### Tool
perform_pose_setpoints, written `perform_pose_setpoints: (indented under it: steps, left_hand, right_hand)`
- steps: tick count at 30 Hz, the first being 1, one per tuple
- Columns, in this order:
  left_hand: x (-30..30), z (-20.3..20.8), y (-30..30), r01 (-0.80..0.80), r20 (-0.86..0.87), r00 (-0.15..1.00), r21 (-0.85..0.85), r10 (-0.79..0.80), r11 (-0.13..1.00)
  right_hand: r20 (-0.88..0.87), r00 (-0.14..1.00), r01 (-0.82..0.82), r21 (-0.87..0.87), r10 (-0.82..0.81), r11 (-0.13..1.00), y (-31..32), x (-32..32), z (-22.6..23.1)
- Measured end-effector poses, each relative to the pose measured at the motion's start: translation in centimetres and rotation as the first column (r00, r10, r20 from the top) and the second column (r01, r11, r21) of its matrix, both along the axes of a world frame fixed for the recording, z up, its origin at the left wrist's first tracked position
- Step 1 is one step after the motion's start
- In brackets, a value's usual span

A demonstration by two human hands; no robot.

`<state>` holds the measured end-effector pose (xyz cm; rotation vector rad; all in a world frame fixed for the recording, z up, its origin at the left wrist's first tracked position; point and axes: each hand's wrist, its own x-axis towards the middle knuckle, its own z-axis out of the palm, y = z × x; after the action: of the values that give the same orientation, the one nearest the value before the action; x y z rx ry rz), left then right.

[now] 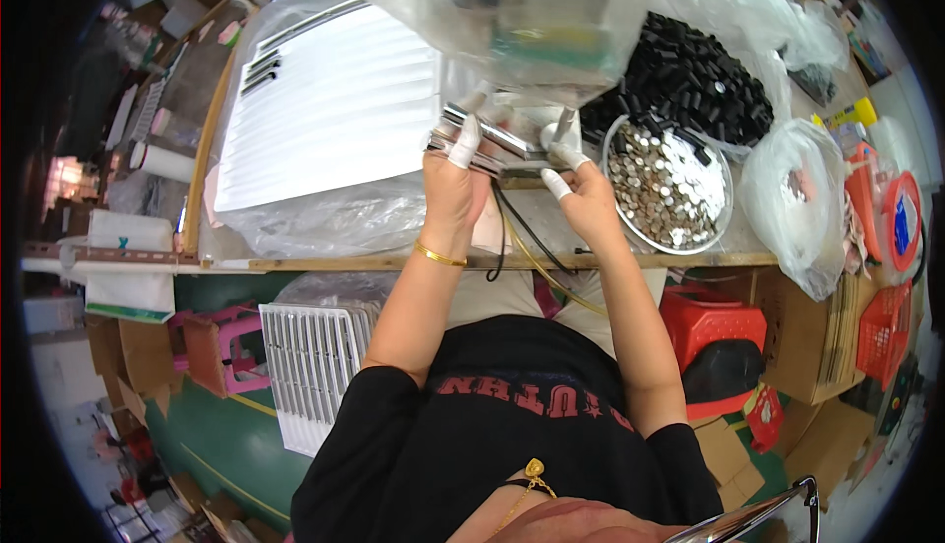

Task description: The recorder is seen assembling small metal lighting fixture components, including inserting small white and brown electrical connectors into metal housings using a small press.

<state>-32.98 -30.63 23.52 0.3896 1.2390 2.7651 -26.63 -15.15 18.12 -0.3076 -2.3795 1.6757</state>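
Observation:
Several shiny chrome metal tubes [504,137] lie in my left hand [453,174], which is closed round them with white covers on the fingertips. Their far ends point right, toward the metal fixture under the machine [551,31]. My right hand [589,198], also with white fingertip covers, is curled beside that fixture, close to the tubes' right ends. What sits between its thumb and fingers is too small to make out. Just right of it stands a clear round bowl [724,210] of small silvery discs. Behind the bowl is a heap of black cylindrical caps [689,75].
A white ribbed tray [325,120] on plastic film carries a few chrome tubes at the left. Cables [522,228] hang over the table's front edge. A clear plastic bag [795,198] lies at the right. Below are a rack of tubes [313,361] and a red stool [711,331].

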Motion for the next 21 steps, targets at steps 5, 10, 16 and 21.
perform_pose_setpoints:
  steps: [5, 10, 16, 21]
  left_hand:
    - [0.2, -3.4, -3.5, 0.377, 0.202, 0.818, 0.520, -0.539, 0.767]
    - [1.6, -3.9, -4.8, 0.510, 0.118, 0.740, 0.543, -0.662, 0.667]
    - [2.2, -4.0, -5.6, 0.581, 0.148, 0.766, 0.255, -0.625, 0.773]
    - [3.9, -3.5, -9.0, 0.530, 0.209, 0.827, 0.022, -0.522, 0.848]
  right_hand:
    - [-0.066, 0.998, -0.017, -0.025, 0.016, 1.000, 0.0, -0.2, -1.1]
    - [0.106, 0.994, 0.025, -0.165, -0.008, 0.986, 0.4, 1.3, 0.2]
    - [0.105, 0.994, 0.018, -0.244, 0.008, 0.970, 0.7, 2.7, 0.7]
    - [0.134, 0.988, -0.035, -0.253, 0.071, 0.967, -1.6, 2.9, 0.9]
